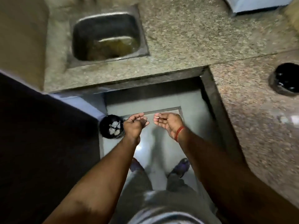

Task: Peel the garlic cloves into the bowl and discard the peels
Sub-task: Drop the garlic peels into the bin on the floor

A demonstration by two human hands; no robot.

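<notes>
A small black bin (111, 126) stands on the floor at the left and holds several pale garlic peels (115, 127). My left hand (135, 123) hovers just right of the bin, palm up, fingers loosely cupped, and I see nothing gripped in it. My right hand (168, 122) is held beside it, palm up and relaxed. A small scrap of peel (157, 117) lies on its fingertips. A black bowl (285, 79) sits on the counter far to the right; its contents are too dark to make out.
An L-shaped speckled granite counter (186, 38) wraps around me at the front and right. A steel sink (106, 36) with murky water is set into it ahead. A dark cabinet (40, 135) stands at my left. My feet are on the grey tiled floor (161, 101).
</notes>
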